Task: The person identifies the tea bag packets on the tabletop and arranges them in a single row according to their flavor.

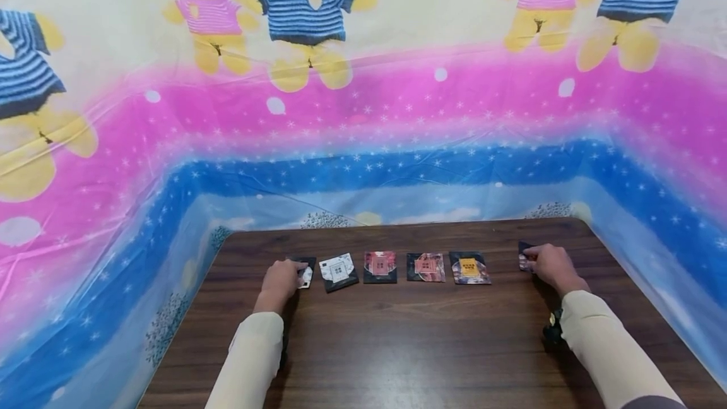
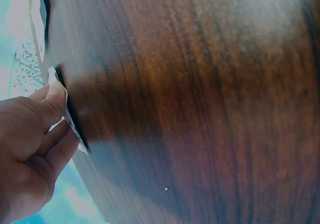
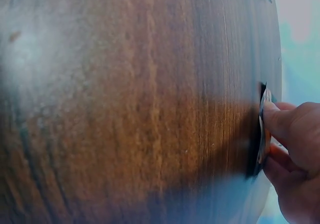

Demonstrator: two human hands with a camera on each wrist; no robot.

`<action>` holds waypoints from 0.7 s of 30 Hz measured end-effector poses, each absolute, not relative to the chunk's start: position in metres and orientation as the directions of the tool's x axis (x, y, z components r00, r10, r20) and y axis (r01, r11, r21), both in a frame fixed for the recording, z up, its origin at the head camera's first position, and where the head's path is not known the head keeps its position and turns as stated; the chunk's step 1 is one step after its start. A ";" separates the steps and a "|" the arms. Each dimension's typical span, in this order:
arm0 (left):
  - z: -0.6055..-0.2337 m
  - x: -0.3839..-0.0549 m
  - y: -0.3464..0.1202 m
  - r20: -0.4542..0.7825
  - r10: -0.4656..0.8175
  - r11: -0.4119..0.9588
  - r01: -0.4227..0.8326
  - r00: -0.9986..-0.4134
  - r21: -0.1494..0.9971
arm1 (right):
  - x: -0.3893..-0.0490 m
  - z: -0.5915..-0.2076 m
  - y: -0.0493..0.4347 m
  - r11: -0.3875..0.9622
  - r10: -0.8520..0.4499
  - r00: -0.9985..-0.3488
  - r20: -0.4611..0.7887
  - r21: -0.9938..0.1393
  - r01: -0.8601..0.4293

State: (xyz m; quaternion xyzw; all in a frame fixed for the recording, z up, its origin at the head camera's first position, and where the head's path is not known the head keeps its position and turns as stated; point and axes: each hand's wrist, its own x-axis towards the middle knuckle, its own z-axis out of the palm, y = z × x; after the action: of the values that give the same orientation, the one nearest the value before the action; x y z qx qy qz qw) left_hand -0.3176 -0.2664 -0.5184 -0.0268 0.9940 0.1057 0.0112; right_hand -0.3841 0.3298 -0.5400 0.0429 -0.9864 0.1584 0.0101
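At the left end of a row of flat square sachets, my left hand (image 1: 279,283) grips a black-and-white sachet (image 1: 307,274). In the left wrist view, thumb and fingers hold that sachet (image 2: 71,115) by its edges, close over the tabletop. My right hand (image 1: 556,266) pinches a dark sachet (image 1: 524,257) at the right end, its printed face mostly covered by the fingers. The right wrist view shows this sachet (image 3: 262,134) between thumb and fingers, low over the wood.
Between the hands lie a white sachet (image 1: 339,272), a red one (image 1: 380,267), a pinkish-red one (image 1: 426,267) and a black one with a yellow label (image 1: 469,267). They rest on a dark wooden table (image 1: 392,339). A bear-printed cloth (image 1: 363,112) hangs behind.
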 end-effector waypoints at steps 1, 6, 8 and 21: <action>-0.519 -0.318 -0.266 -0.026 -0.053 0.976 -0.057 -0.998 0.211 | -0.384 -0.540 0.329 0.943 -0.084 -0.996 0.026 -0.320 -0.088; -0.519 -0.318 -0.268 -0.029 -0.060 0.974 -0.065 -0.998 0.218 | -0.386 -0.543 0.325 0.938 -0.104 -0.995 0.003 -0.333 -0.099; -0.519 -0.318 -0.268 -0.032 -0.065 0.973 -0.070 -0.997 0.222 | -0.386 -0.544 0.323 0.938 -0.112 -0.994 -0.004 -0.330 -0.105; -0.522 -0.319 -0.268 -0.030 -0.057 0.969 -0.062 -0.998 0.239 | -0.382 -0.544 0.307 0.934 -0.149 -0.988 -0.037 -0.332 -0.128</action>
State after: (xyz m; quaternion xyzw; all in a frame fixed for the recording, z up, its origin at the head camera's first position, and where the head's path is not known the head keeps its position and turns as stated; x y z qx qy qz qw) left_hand -0.3189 -0.2678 -0.5219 -0.0299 0.9922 0.1207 0.0113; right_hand -0.3821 0.3069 -0.5439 0.0704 -0.9830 0.1668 -0.0308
